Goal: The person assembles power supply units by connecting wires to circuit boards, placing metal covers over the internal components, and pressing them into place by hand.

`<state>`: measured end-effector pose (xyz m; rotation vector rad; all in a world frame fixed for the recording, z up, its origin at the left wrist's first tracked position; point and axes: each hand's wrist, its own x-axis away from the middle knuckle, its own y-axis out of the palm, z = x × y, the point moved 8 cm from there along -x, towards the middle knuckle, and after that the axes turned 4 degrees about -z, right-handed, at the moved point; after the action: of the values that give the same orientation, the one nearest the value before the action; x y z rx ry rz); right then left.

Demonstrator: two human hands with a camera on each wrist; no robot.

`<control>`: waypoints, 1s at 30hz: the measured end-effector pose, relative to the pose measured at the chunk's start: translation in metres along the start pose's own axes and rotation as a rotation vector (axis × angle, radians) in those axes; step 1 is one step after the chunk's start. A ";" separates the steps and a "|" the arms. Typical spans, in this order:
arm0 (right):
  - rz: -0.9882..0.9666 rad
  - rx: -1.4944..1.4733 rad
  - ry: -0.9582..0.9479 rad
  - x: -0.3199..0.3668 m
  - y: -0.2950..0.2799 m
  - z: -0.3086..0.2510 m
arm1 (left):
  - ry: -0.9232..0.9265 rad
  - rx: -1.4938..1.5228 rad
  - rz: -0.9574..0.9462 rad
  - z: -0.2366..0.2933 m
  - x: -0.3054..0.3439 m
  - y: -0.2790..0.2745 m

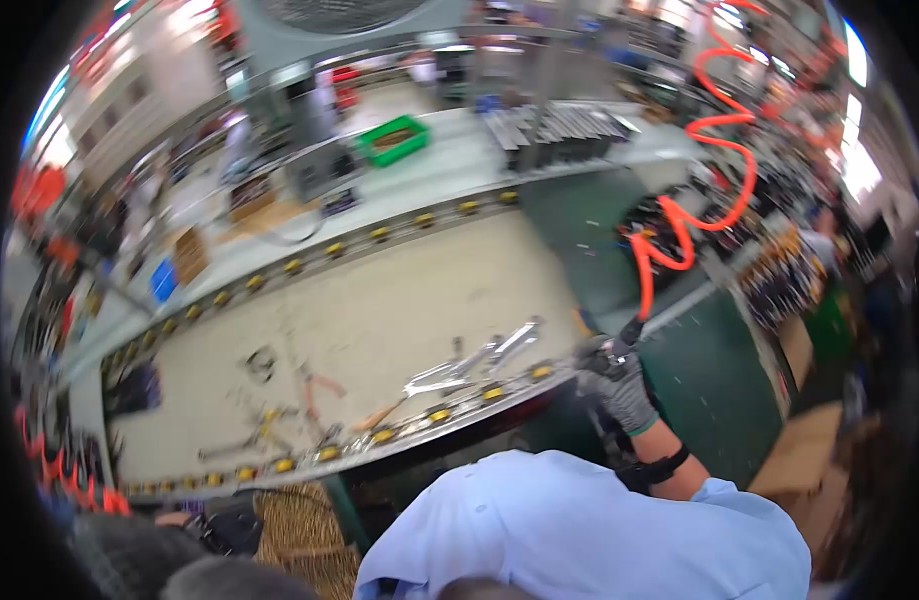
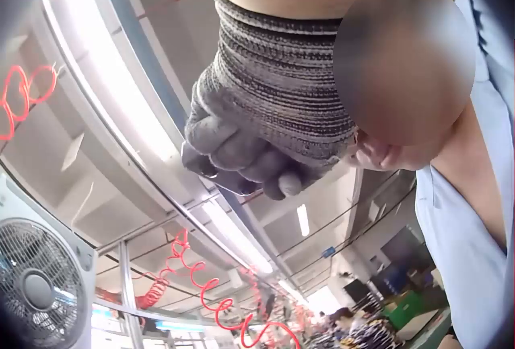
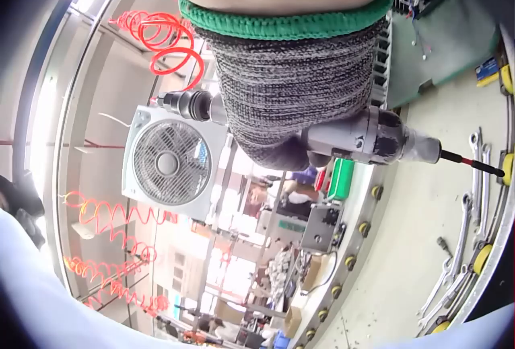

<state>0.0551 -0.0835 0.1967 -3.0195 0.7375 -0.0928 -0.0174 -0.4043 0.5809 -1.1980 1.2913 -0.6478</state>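
Note:
My right hand (image 1: pixel 616 385), in a grey knit glove with a green cuff, grips a pneumatic screwdriver (image 3: pixel 354 138). The tool's long dark bit (image 3: pixel 475 162) points out over the pale work surface (image 1: pixel 309 340), toward several wrenches (image 3: pixel 467 228). At the tool's other end, an orange coiled air hose (image 1: pixel 719 140) rises in the head view. My left hand (image 2: pixel 249 148), also gloved, is raised near the person's face with its fingers curled. A dark shiny edge shows under those fingers; I cannot tell whether it is something held. In the head view the left glove (image 1: pixel 129 560) is a blur at bottom left.
Yellow rollers (image 1: pixel 379 234) line both long sides of the pale surface. Pliers with orange handles (image 1: pixel 314 400) and other hand tools lie on it. Behind stand a green bin (image 1: pixel 394 140) and a row of metal parts (image 1: pixel 559 130). A box fan (image 3: pixel 166 160) is beyond.

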 end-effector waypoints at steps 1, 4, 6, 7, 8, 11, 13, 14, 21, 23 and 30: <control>0.062 -0.034 0.034 0.014 -0.011 0.004 | 0.060 0.007 -0.009 -0.001 -0.008 0.004; 0.183 -0.080 0.057 0.060 -0.041 0.008 | 0.213 0.038 -0.032 0.001 -0.029 0.010; 0.265 -0.043 0.064 0.087 -0.062 0.009 | 0.285 0.063 -0.044 0.005 -0.042 0.015; 0.292 -0.011 0.059 0.097 -0.070 0.008 | 0.313 0.070 -0.053 0.008 -0.049 0.018; 0.296 -0.041 0.117 0.107 -0.078 0.011 | 0.337 0.075 -0.062 0.013 -0.057 0.020; 0.354 0.053 0.077 0.128 -0.110 0.007 | 0.419 0.086 -0.075 0.038 -0.083 0.025; 0.363 0.003 0.043 0.146 -0.124 0.019 | 0.467 0.092 -0.089 0.058 -0.106 0.030; 0.355 -0.023 -0.021 0.142 -0.141 0.020 | 0.486 0.091 -0.085 0.070 -0.116 0.033; 0.402 0.120 0.067 0.154 -0.218 0.035 | 0.681 0.150 -0.124 0.169 -0.195 0.053; 0.404 0.121 0.078 0.157 -0.239 0.038 | 0.716 0.204 -0.118 0.194 -0.209 0.067; 0.419 0.037 0.035 0.163 -0.282 0.041 | 0.913 0.663 -0.035 0.323 -0.225 0.126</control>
<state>0.3312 0.0918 0.1770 -2.7623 1.3322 -0.1449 0.2050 -0.0657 0.5010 -0.3474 1.5779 -1.6121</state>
